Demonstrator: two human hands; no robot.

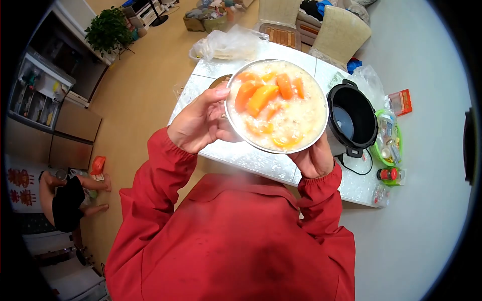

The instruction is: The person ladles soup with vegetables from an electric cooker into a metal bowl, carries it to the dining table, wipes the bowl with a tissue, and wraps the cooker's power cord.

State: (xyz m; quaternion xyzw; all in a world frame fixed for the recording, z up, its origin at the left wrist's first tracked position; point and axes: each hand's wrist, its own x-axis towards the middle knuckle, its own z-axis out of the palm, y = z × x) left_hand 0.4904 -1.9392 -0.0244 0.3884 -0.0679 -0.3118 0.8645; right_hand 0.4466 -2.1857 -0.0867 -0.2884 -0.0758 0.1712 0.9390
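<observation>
A round metal bowl (234, 129) full of pale porridge (303, 116) is held up in front of my chest, over the near part of the table. Orange chunks (262, 99), which look like pumpkin or sweet potato, lie in the porridge, mostly on its far left side. My left hand (203, 120) grips the bowl's left side, thumb near the rim. Under the lower right edge my right hand (316, 156) supports it, with some fingers hidden beneath. To the right stands an uncovered black cooker pot (353, 119), its inside visible.
The white table (246, 159) holds a plastic bag (228, 44), a green basket (399, 138) of small items and a red-lidded jar (386, 174). Chairs (341, 32) stand behind. At left, another person (68, 200) bends near an open fridge (42, 90).
</observation>
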